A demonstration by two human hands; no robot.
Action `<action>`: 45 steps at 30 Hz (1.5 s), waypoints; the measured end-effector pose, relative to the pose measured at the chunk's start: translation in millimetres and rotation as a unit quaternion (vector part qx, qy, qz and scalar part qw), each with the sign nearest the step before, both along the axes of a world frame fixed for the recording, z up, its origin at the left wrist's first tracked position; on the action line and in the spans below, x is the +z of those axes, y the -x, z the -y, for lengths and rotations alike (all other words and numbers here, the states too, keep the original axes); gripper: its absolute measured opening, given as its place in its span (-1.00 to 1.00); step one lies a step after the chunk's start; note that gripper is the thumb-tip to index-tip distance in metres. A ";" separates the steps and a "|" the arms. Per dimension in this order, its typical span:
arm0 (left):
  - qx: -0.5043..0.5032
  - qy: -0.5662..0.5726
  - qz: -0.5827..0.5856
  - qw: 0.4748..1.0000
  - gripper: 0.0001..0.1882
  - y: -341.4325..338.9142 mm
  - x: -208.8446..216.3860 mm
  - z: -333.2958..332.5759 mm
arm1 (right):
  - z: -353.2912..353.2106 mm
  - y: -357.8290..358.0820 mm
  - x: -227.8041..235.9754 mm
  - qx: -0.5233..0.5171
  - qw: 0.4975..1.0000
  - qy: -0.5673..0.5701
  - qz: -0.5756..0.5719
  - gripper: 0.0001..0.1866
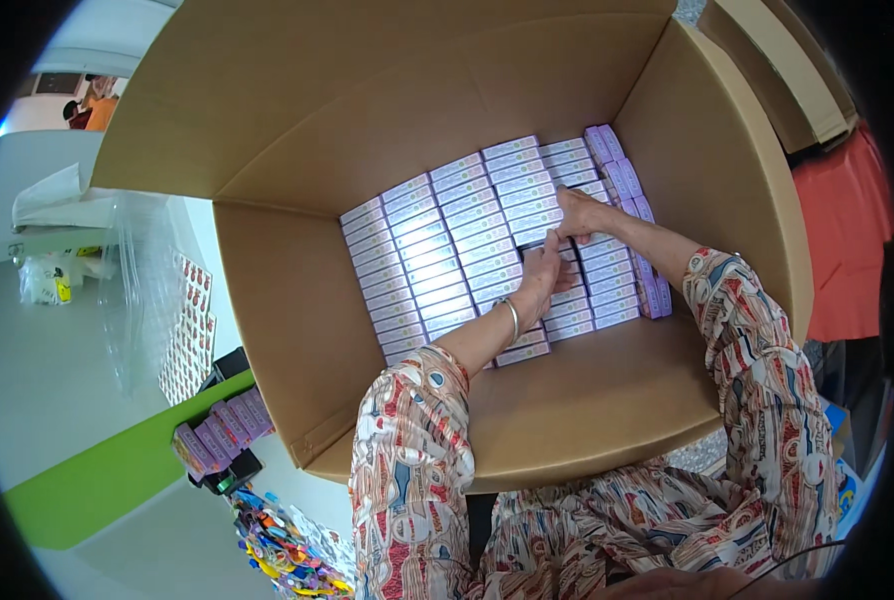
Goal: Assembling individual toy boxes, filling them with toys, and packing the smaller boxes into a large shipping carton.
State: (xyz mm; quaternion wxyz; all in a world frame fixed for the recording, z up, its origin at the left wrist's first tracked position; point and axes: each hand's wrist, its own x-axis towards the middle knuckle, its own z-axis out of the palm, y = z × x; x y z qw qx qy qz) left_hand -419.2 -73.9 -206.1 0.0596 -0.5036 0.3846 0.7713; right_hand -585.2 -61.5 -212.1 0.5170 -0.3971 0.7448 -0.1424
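Observation:
Inside a large open cardboard carton (617, 420), small lilac boxes (442, 255) lie packed in several columns. My left hand (542, 280), with a bangle at the wrist, reaches into the middle right of the packed boxes. Its fingers bend over a few boxes beside a dark gap. Just beyond it, my right hand (579, 214) comes in from the right, its fingers curled round boxes in the same column. The two hands nearly touch, and their fingertips are partly hidden. Along the right side, more lilac boxes (632, 185) are turned a different way.
Left of the carton, a row of lilac boxes (222, 435) stands near a pile of colourful small items (282, 545). Sticker sheets (189, 325) and clear plastic (132, 290) lie farther up. Folded cardboard (782, 70) and red material (847, 235) are at the right.

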 end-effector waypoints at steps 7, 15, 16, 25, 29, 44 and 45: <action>-0.090 0.042 0.000 0.995 -0.48 -17.9 51.4 24.9 | 18.7 -10.2 -19.1 0.069 0.997 -0.025 0.020 -0.57; -0.137 0.237 -0.193 0.942 -0.62 -80.4 261.8 34.4 | 13.9 7.0 13.9 0.041 0.997 -0.034 0.055 -0.52; -0.143 0.292 -0.186 0.927 -0.65 -107.8 287.5 28.8 | 14.1 -0.6 25.8 0.043 0.998 -0.034 0.041 -0.50; 0.293 0.595 -0.019 0.748 -0.70 -344.8 317.7 -28.5 | 40.2 36.7 82.6 0.224 0.956 0.188 0.002 -0.50; 0.500 0.454 -0.040 0.737 -0.22 -429.1 295.0 -1.8 | 53.5 -87.2 261.6 0.061 0.995 0.065 -0.050 -0.38; 0.432 0.382 -0.255 0.776 0.01 -445.8 248.7 100.5 | 148.8 -435.7 348.9 0.471 0.619 0.614 -0.132 -0.49; 0.435 0.379 -0.260 0.774 0.01 -442.9 248.7 102.4 | 155.9 -434.9 337.4 0.459 0.605 0.634 -0.145 -0.52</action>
